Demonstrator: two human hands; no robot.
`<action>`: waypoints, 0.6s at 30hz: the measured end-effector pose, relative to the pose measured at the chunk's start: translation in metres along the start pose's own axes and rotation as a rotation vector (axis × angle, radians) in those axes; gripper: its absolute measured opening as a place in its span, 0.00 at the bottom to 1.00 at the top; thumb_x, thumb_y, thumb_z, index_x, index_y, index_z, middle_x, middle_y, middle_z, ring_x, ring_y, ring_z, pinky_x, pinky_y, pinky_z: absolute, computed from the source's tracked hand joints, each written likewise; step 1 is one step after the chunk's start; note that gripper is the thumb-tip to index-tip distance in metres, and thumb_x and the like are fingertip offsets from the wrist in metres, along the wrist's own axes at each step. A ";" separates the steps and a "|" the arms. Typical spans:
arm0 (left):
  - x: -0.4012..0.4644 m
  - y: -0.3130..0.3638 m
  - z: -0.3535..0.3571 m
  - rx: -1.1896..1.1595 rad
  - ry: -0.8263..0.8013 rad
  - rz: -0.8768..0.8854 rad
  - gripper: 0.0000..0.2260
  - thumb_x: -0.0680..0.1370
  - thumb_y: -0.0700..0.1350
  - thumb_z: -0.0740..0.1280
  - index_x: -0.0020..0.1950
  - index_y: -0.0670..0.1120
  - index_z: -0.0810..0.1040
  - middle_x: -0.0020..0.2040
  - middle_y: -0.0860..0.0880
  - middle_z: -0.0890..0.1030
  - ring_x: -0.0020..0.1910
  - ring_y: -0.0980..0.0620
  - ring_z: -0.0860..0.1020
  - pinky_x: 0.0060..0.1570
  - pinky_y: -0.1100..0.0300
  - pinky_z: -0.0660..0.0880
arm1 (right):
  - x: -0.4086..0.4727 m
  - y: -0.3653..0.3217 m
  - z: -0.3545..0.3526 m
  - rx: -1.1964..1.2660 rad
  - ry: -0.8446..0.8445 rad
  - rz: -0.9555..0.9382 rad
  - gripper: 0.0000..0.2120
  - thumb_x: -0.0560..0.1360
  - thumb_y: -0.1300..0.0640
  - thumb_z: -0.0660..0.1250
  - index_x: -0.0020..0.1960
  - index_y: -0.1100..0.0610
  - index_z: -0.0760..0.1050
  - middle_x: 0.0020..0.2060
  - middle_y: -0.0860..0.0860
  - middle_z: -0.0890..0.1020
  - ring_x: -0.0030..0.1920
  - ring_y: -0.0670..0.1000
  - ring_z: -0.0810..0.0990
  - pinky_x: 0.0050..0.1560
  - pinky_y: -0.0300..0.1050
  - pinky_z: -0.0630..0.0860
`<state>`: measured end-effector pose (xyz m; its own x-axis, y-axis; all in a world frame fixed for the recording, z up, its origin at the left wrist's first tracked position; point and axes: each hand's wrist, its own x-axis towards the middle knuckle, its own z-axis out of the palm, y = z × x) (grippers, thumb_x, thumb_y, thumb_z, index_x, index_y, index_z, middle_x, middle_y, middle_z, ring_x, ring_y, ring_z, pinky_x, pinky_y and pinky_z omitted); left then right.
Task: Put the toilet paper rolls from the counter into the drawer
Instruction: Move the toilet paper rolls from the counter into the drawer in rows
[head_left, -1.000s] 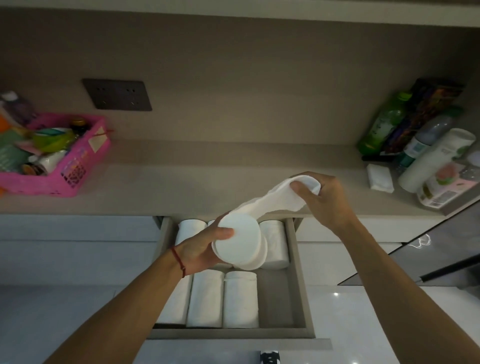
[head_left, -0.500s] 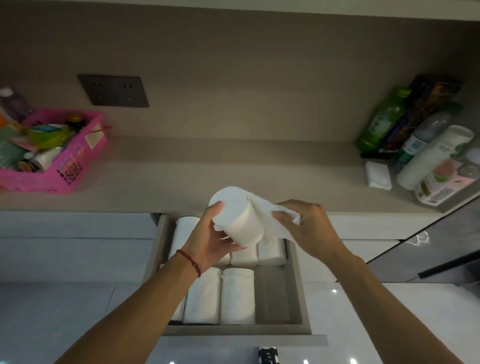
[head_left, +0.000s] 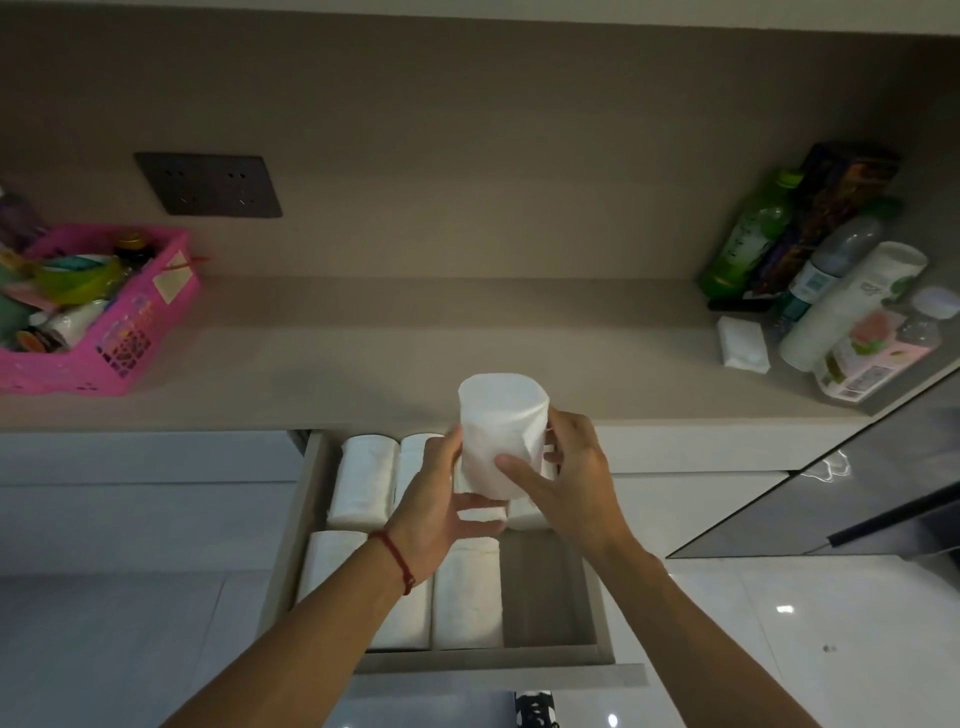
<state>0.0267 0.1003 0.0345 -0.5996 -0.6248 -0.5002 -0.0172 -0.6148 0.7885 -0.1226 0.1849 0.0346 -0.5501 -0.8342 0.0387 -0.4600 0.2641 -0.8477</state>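
Toilet paper roll (head_left: 501, 434) sat upright betw. both my hands, left hand (head_left: 441, 506) and right hand (head_left: 569, 483) clamped on its sides, over the open drawer (head_left: 592, 597) w/ other rolls (head_left: 467, 592), below tabletop (head_left: 395, 353) edge.

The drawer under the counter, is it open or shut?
Open. The drawer is pulled out below the counter, and you can see toilet paper rolls lying inside it.
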 end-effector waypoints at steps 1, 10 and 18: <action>-0.002 -0.004 0.001 0.079 -0.005 0.021 0.20 0.81 0.63 0.59 0.69 0.54 0.71 0.65 0.46 0.78 0.53 0.39 0.86 0.52 0.37 0.83 | 0.000 0.002 -0.001 0.027 -0.002 0.017 0.40 0.69 0.38 0.77 0.75 0.50 0.68 0.67 0.46 0.71 0.62 0.48 0.75 0.63 0.41 0.77; 0.000 -0.040 0.000 0.400 0.033 0.179 0.24 0.70 0.63 0.75 0.60 0.62 0.68 0.55 0.54 0.83 0.52 0.55 0.84 0.43 0.64 0.82 | -0.002 0.009 -0.017 0.219 -0.224 0.195 0.34 0.72 0.36 0.71 0.74 0.46 0.68 0.63 0.46 0.79 0.58 0.50 0.82 0.56 0.48 0.83; 0.003 -0.043 0.007 0.473 0.032 0.003 0.38 0.60 0.64 0.79 0.63 0.55 0.68 0.57 0.53 0.80 0.54 0.52 0.82 0.51 0.51 0.85 | -0.024 0.017 -0.010 0.225 -0.395 0.449 0.29 0.75 0.38 0.71 0.69 0.52 0.72 0.61 0.54 0.83 0.60 0.57 0.83 0.63 0.59 0.80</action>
<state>0.0201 0.1280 0.0011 -0.5754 -0.6454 -0.5024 -0.3823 -0.3308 0.8628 -0.1242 0.2145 0.0243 -0.3368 -0.7930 -0.5077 -0.0636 0.5571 -0.8280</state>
